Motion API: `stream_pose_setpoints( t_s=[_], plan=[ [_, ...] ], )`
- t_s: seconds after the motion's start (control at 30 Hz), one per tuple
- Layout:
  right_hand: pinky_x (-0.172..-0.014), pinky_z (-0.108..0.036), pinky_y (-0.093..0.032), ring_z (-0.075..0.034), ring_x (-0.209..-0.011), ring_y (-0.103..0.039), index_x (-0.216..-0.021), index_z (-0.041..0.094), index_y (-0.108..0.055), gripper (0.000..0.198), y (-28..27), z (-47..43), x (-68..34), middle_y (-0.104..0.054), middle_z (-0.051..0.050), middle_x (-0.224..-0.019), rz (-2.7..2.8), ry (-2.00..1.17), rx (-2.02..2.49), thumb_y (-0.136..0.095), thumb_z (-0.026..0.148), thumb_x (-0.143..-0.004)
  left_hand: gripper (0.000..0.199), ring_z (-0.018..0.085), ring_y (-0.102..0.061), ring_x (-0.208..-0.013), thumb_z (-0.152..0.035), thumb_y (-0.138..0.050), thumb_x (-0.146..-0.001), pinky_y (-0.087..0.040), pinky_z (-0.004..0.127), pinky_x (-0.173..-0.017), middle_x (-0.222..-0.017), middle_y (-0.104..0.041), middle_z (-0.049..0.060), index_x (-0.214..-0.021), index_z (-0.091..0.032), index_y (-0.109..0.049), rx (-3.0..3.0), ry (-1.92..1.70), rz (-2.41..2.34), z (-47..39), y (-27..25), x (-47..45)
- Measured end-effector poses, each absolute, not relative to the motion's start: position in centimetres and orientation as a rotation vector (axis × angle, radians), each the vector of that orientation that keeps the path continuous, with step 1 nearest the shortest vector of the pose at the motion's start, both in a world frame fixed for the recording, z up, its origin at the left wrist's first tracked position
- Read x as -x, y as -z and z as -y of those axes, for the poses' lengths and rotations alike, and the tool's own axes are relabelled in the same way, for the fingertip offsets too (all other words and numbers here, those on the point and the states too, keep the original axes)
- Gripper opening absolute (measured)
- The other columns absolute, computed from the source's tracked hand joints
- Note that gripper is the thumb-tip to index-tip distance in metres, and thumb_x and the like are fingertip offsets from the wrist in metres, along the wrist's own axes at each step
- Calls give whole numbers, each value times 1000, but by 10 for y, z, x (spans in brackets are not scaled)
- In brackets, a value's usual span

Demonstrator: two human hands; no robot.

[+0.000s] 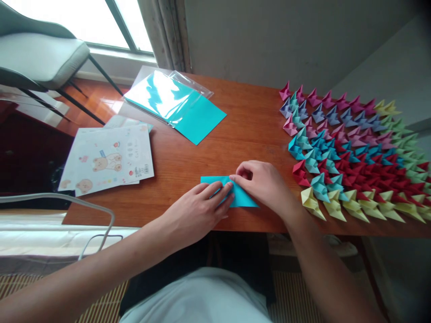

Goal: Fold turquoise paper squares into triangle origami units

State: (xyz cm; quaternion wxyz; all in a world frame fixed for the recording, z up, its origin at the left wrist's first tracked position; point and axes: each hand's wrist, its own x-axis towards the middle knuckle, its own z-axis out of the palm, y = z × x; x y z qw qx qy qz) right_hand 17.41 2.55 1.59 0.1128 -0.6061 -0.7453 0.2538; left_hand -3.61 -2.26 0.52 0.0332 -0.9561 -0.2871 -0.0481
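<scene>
A sheet of turquoise origami paper (242,197), folded with a slanted right edge, lies near the front edge of the table. Across its left part rests my left hand (207,202), fingers stretched out and pressing the paper down. My right hand (261,179) pinches the paper's upper edge between thumb and index finger, close to the left fingertips. Part of the paper is hidden under my left hand.
Rows of folded paper figures (357,166) in several colours cover the table's right side. A plastic-wrapped stack of turquoise paper (202,116) lies at the back left. Bear-printed sheets (111,157) sit at the left edge, near a white cable (107,213). A chair (50,58) stands beyond.
</scene>
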Motion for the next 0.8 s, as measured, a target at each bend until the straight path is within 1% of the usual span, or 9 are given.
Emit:
stream_pose_setpoints(
  t_s=[0.2, 0.3, 0.4, 0.5, 0.6, 0.7, 0.8],
  plan=[
    [-57, -27, -33, -16, -68, -61, -72, 22, -68, 24, -24, -41, -172, -71, 0, -74, 2308, -799, 1869, -68, 42, -86, 35, 25, -57, -122, -31, -46, -104, -47, 37, -92, -146, -57, 11, -131, -18, -63, 2945, 138, 884, 23, -4, 36],
    [-56, -27, -30, -15, -67, -61, -72, 22, -70, 30, -26, -48, -173, -72, -1, -74, 2386, -820, 1882, -67, 48, -86, 35, 25, -58, -121, -29, -43, -105, -48, 36, -91, -145, -59, 10, -130, -18, -63, 2957, 122, 878, 22, -7, 35],
    [-54, -28, -27, -15, -64, -59, -72, 22, -71, 33, -33, -54, -174, -71, -2, -72, 2513, -792, 1902, -67, 52, -86, 35, 25, -58, -121, -28, -42, -105, -48, 36, -90, -145, -58, 9, -131, -18, -63, 2961, 126, 880, 21, -9, 35],
    [-54, -29, -25, -15, -61, -57, -68, 22, -70, 31, -41, -52, -180, -70, -2, -70, 2614, -770, 1975, -71, 49, -83, 34, 24, -58, -121, -27, -45, -104, -47, 36, -91, -146, -58, 9, -132, -20, -63, 2964, 137, 879, 21, -8, 35],
    [-54, -28, -27, -14, -60, -57, -65, 22, -70, 26, -45, -43, -191, -69, -1, -67, 2650, -849, 1986, -74, 42, -82, 34, 24, -57, -122, -29, -47, -103, -46, 35, -92, -146, -58, 9, -133, -20, -62, 2963, 170, 885, 21, -5, 36],
    [-52, -28, -26, -14, -56, -56, -61, 21, -67, 28, -45, -30, -204, -66, 0, -61, 2672, -900, 1974, -76, 37, -82, 34, 24, -57, -121, -30, -46, -104, -46, 36, -92, -145, -59, 9, -131, -19, -64, 2970, 177, 892, 21, -4, 36],
    [-51, -29, -26, -15, -54, -57, -58, 21, -65, 29, -45, -16, -214, -66, -1, -59, 2661, -863, 2039, -77, 35, -81, 34, 24, -58, -121, -31, -46, -104, -47, 36, -91, -144, -60, 8, -128, -20, -66, 2966, 188, 906, 20, -3, 36]
  ],
)
